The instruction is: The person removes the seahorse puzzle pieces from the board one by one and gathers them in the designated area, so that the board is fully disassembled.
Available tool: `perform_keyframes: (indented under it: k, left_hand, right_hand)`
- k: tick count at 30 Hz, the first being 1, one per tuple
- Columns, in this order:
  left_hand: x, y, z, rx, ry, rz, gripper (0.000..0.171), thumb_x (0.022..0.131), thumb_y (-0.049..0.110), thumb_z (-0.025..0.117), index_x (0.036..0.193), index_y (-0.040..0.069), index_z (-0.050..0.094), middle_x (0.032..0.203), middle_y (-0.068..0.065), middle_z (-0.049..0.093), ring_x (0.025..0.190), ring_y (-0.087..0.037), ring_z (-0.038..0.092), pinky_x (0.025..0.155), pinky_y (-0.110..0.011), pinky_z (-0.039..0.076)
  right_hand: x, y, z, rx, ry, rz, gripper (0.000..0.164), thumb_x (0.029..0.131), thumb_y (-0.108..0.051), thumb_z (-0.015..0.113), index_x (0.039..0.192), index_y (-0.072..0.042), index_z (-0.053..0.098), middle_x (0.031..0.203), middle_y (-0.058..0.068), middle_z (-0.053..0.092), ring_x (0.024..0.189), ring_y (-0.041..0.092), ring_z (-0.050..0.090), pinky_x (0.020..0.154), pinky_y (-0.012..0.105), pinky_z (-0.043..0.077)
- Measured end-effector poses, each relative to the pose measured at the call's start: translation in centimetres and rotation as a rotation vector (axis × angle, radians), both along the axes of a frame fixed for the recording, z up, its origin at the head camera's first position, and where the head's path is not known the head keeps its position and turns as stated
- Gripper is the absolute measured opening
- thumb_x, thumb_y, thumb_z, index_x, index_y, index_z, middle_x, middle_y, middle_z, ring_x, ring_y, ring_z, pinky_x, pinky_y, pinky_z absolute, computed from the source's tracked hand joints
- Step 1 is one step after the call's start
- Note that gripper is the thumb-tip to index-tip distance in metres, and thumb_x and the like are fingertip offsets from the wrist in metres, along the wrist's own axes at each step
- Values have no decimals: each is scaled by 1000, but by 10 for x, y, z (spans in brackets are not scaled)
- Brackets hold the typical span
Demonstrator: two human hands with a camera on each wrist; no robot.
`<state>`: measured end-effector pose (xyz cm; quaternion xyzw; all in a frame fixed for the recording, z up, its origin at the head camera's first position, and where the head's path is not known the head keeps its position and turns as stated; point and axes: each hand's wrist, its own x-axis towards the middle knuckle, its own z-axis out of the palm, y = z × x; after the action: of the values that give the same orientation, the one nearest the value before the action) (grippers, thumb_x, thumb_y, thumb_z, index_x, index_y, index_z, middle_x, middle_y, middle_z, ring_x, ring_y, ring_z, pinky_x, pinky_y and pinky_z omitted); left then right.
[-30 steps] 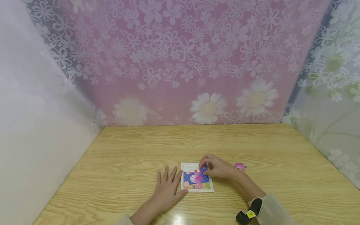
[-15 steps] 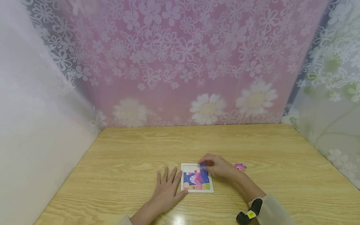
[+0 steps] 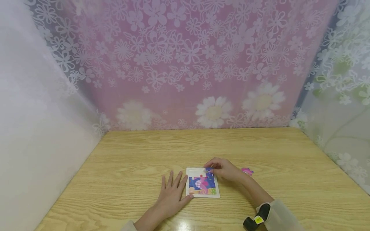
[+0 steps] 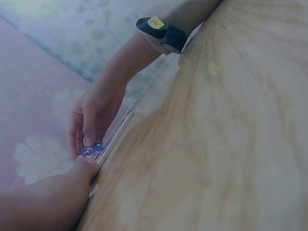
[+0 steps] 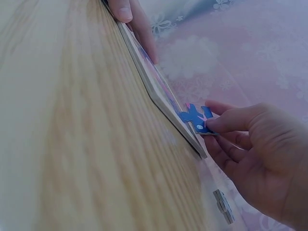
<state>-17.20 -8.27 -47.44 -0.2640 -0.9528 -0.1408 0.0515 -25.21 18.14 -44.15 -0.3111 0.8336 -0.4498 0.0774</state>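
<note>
A white-framed jigsaw puzzle [image 3: 201, 186] lies on the table, its lower part and right side filled with a pink and blue sea picture. The upper left of its tray shows bare white with a small red spot. My right hand [image 3: 226, 170] pinches a blue jigsaw piece [image 5: 197, 119] between thumb and fingers, tilted over the frame's upper right corner. My left hand [image 3: 170, 195] lies flat with fingers spread, its thumb and index fingertip at the frame's left edge. In the left wrist view the blue piece shows beneath the right thumb.
A loose pink jigsaw piece [image 3: 247, 171] lies on the wooden table [image 3: 138, 154] to the right of the frame, beyond the right wrist. A black wrist camera [image 3: 257, 218] sits on the right forearm. Floral curtains [image 3: 185, 64] enclose the back and sides.
The right fingers have shifted slightly at the upper right corner, and more of the blue piece now shows in the head view. The left hand stays in place.
</note>
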Motion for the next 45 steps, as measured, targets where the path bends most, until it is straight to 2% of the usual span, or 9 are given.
perform_keyframes:
  k: [7,16,22,33,45]
  left_hand:
    - [1,1,1,7,-7,-7,72,93,60,27,144,9,30,147,-17,22,131,-46,8,98,-65,2]
    - [0,3,1,5,0,-8,72,93,60,27,144,10,30,147,-17,21,131,-46,8,98,-64,1]
    - [0,2,0,0,5,-8,71,93,59,28,144,9,29,147,-17,21,131,-46,8,98,-65,2]
    - [1,1,0,-3,9,1,71,93,60,28,144,11,30,148,-16,21,132,-46,8,98,-65,2]
    - [0,0,-2,-5,8,5,72,92,61,27,145,11,29,148,-15,21,132,-45,7,98,-65,2]
  right_hand:
    - [0,3,0,6,7,-38,23,90,-1,56,109,-9,65,104,1,61,91,19,55,78,30,46]
    - [-1,14,11,-27,37,-13,22,89,-1,57,110,-2,63,105,8,61,91,21,57,77,28,46]
    - [2,26,20,-7,51,-22,22,91,-3,56,111,0,62,106,8,61,94,23,57,79,29,47]
    - [4,54,22,29,61,-59,22,91,-2,55,112,-3,63,106,7,61,98,23,57,81,27,46]
    - [12,78,26,19,93,-89,22,92,-4,55,112,0,62,106,12,60,96,27,57,77,26,48]
